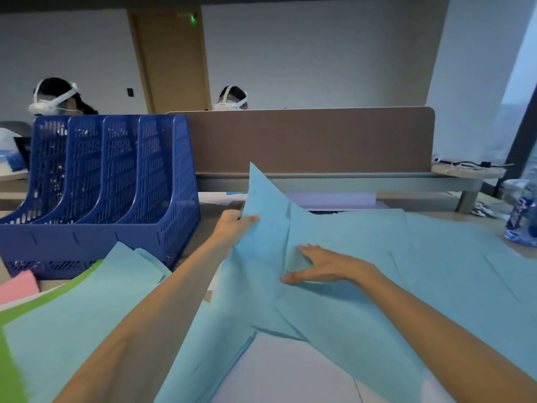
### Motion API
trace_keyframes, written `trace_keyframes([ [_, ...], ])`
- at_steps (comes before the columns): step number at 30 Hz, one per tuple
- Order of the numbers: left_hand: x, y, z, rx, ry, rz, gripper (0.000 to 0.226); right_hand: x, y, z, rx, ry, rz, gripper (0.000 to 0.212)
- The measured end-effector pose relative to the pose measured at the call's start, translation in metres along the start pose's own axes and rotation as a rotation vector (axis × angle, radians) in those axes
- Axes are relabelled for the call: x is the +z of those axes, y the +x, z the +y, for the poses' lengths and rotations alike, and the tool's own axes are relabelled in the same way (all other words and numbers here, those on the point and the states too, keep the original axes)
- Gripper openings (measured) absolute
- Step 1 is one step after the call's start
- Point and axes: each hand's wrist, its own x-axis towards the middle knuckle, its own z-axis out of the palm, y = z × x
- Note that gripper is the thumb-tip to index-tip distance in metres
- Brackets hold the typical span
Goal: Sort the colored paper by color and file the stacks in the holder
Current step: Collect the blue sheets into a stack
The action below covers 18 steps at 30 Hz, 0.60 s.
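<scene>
Light blue paper sheets [392,257] lie spread loosely over the desk's middle and right. My left hand [234,225] pinches the left edge of one blue sheet [264,205] and lifts it, so its corner points up. My right hand [322,264] lies flat with straight fingers on the blue sheets just right of that. The blue mesh file holder [98,187], with several slots, stands at the left. More blue sheets [87,309] lie over green paper [58,289] at the lower left, beside a pink sheet [17,286]. White paper [290,370] shows below, lilac paper [328,199] behind.
A brown partition [313,141] closes off the back of the desk. A plastic water bottle [521,213] stands at the right edge. Cables [467,165] lie on a shelf at the far right. Two people with headsets sit behind the partition.
</scene>
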Motion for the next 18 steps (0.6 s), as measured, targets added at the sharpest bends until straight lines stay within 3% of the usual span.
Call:
trace_keyframes([
  [4, 0.006, -0.003, 0.031, 0.181, 0.063, 0.092, 0.033, 0.002, -0.014, 0.001, -0.004, 0.096, 0.108, 0.1],
  [6, 0.0, -0.009, 0.045, 0.254, 0.036, 0.148, 0.034, 0.003, -0.015, 0.003, 0.022, 0.103, 0.067, 0.09],
  [9, -0.021, -0.021, 0.064, 0.351, -0.031, 0.192, 0.042, -0.001, -0.011, 0.001, 0.092, 0.106, 0.006, 0.093],
  [14, -0.062, -0.038, 0.071, 0.232, -0.251, 0.223, 0.017, -0.034, -0.013, -0.033, -0.07, 0.985, 0.161, 0.068],
  [18, -0.077, -0.044, 0.036, 0.01, -0.166, 0.273, 0.024, -0.036, -0.006, -0.053, -0.147, 1.242, 0.187, 0.047],
])
